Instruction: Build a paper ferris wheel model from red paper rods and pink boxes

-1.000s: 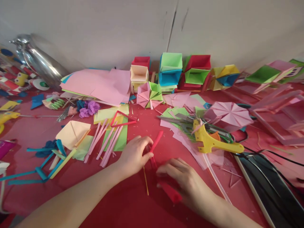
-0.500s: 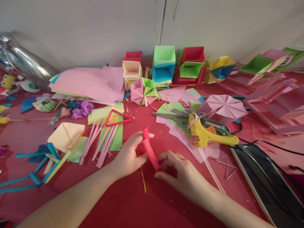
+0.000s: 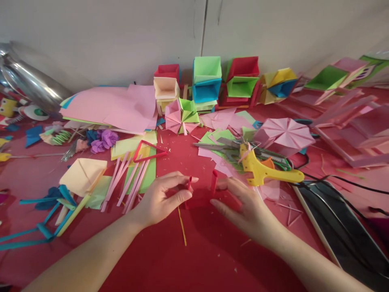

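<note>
Red paper [image 3: 214,183] is in both hands, over the middle of the table [image 3: 170,263]: the left hand [image 3: 165,198] pinches one upright end between thumb and fingers, the right hand [image 3: 243,202] clasps another; whether they join below, I cannot tell. No closed outline shows there yet. Beyond lies a red triangle [image 3: 159,154], apparently finished, by loose pink strips [image 3: 139,182].

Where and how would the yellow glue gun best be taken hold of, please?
Probably by the middle of its slim handle, coming from above and the near side. The yellow glue gun lies with that handle stretched out to the right, while a green-and-black tool lies beyond it. The orange trigger is on the far side too.
</note>
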Demonstrator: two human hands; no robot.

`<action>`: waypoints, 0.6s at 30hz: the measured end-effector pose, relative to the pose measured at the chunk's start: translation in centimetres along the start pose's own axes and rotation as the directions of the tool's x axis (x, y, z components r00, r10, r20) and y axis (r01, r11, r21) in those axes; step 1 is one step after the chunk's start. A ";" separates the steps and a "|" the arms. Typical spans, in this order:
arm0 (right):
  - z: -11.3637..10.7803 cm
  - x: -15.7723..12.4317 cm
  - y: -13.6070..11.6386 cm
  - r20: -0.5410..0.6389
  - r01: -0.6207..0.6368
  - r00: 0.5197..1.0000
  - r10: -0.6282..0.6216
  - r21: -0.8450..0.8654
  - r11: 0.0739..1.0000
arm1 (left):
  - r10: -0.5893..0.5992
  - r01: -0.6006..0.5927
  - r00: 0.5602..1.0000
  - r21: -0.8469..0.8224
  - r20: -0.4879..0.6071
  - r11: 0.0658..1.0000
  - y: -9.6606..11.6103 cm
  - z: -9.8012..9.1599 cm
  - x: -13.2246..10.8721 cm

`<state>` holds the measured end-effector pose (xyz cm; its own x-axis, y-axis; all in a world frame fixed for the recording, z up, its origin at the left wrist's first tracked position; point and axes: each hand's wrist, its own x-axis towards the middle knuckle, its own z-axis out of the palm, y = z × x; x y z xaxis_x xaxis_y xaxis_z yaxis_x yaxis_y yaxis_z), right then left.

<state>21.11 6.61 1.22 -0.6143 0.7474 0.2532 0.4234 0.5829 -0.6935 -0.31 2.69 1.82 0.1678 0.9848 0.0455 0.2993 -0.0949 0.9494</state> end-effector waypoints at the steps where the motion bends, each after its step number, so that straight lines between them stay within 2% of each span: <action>1: 0.0 0.0 -0.1 -0.009 0.019 1.000 -0.019 -0.002 1.000 | 0.011 -0.011 1.000 0.015 0.007 1.000 0.2 0.0 -0.1; 5: 0.1 -0.1 -0.1 -0.021 0.037 0.999 -0.037 0.002 0.999 | 0.113 -0.120 0.990 0.087 0.081 0.989 0.9 -0.3 -0.2; 7: 0.1 -0.1 0.0 -0.025 -0.002 1.000 0.003 0.022 1.000 | 0.163 -0.182 0.980 0.171 0.118 0.968 1.1 -1.4 0.0; 9: 0.1 -0.1 0.2 -0.035 -0.060 0.997 0.062 0.055 0.997 | 0.171 -0.185 0.983 0.334 0.071 0.924 0.8 -3.2 0.6; 12: 0.0 0.0 0.4 -0.034 -0.120 0.991 0.126 0.126 0.985 | 0.131 -0.011 0.980 0.614 -0.151 0.789 -0.3 -6.8 1.8; 14: -0.1 0.0 0.5 -0.014 -0.134 0.990 0.139 0.181 0.974 | 0.082 0.073 0.980 0.714 -0.180 0.696 -1.3 -8.7 2.4; 15: -0.1 0.0 0.5 -0.004 -0.141 0.989 0.145 0.209 0.968 | 0.052 0.105 0.980 0.726 -0.191 0.680 -1.7 -9.3 2.7; 18: -0.1 0.1 0.5 0.012 -0.166 0.985 0.171 0.313 0.935 | 0.021 0.139 0.975 0.683 -0.221 0.717 -2.5 -9.9 3.0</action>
<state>21.34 7.06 0.95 -0.5407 0.8322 0.1228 0.2898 0.3213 -0.9016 -9.87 7.33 2.62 -0.0371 0.9904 0.1329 0.8797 -0.0307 0.4746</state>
